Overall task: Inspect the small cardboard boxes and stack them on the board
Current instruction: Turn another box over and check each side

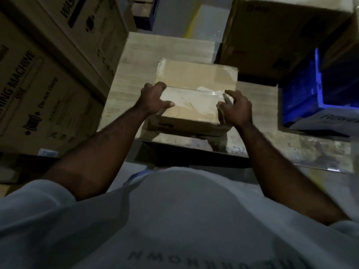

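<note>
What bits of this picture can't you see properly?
All in the head view:
Big carton, left: its printed words run off the picture's edge.
Small box: its underside is hidden by the box itself, against the board.
Right hand: blurred, so whether it grips the small box is unclear; the left hand grips it.
Blue crate: inside too dark, and the right edge cuts it off.
</note>
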Demonstrator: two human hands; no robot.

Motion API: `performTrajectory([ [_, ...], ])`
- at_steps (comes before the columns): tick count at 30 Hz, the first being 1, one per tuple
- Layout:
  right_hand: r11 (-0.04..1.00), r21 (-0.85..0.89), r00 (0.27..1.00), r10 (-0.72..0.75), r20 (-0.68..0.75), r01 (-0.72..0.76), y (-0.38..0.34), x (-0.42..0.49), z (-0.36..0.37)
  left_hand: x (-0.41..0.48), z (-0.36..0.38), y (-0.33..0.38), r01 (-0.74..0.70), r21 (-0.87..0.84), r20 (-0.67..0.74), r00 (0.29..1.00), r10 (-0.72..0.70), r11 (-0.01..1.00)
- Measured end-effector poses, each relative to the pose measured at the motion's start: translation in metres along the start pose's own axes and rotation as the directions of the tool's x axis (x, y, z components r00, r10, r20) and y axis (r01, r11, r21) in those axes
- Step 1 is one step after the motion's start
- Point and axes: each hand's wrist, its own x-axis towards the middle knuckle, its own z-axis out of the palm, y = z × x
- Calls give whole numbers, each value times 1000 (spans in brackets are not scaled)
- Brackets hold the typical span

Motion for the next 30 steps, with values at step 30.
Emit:
performTrajectory([
  [30, 996, 17, 993, 93, -72, -92, 12, -71, 49, -42, 38, -43, -106, -336, -105, 992, 74, 936],
])
